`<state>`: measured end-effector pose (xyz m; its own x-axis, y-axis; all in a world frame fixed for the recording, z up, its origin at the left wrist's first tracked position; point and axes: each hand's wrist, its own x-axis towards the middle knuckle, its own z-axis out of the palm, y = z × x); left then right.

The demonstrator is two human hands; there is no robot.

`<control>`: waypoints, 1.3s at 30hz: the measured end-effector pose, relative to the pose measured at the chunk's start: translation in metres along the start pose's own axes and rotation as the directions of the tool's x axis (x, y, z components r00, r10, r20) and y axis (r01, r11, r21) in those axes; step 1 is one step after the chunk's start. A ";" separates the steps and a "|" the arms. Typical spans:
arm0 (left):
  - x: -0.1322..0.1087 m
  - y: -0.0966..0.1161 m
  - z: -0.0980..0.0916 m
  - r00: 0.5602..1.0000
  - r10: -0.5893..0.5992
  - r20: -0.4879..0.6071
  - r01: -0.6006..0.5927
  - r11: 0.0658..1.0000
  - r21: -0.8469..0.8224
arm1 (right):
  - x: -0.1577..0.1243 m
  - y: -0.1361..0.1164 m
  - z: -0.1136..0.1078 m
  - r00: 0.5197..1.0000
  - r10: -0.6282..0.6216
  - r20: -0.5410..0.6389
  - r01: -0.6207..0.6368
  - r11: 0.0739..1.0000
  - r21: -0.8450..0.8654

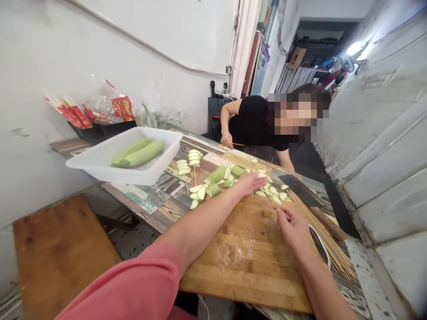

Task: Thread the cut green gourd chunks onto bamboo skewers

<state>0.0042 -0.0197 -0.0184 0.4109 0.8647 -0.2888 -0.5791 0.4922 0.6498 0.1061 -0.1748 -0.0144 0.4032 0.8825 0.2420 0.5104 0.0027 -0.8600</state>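
Observation:
My left hand [251,183] lies stretched out, fingers extended, beside the zucchini pieces along the far edge of the wooden cutting board [243,249]. Thumb and fingers of my right hand [293,226] are pinched together over the board's right side; what they hold, if anything, is too small to make out. Just beyond those fingertips are cut zucchini slices [273,191]. Thicker zucchini chunks [216,175] lie left of my left hand. Further left, skewered zucchini slices [194,157] rest on the table.
Bamboo skewers [333,246] and a knife [302,190] lie right of the board. A white tub [156,178] at left holds two whole zucchini [143,153]. Behind it, a black box [110,131] contains packaged chopsticks. Across the table sits a person in black [253,118], holding a thin stick. A wooden stool [63,253] stands lower left.

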 end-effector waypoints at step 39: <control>0.008 0.001 -0.004 0.997 0.036 -0.065 -0.034 0.999 0.028 | -0.006 -0.001 0.004 0.991 0.025 0.131 -0.021 0.999 -0.027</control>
<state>0.0040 -0.0115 -0.0233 0.3436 0.8864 -0.3101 -0.5729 0.4595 0.6787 0.0998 -0.1787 -0.0167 0.3124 0.9365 0.1596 0.5217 -0.0287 -0.8527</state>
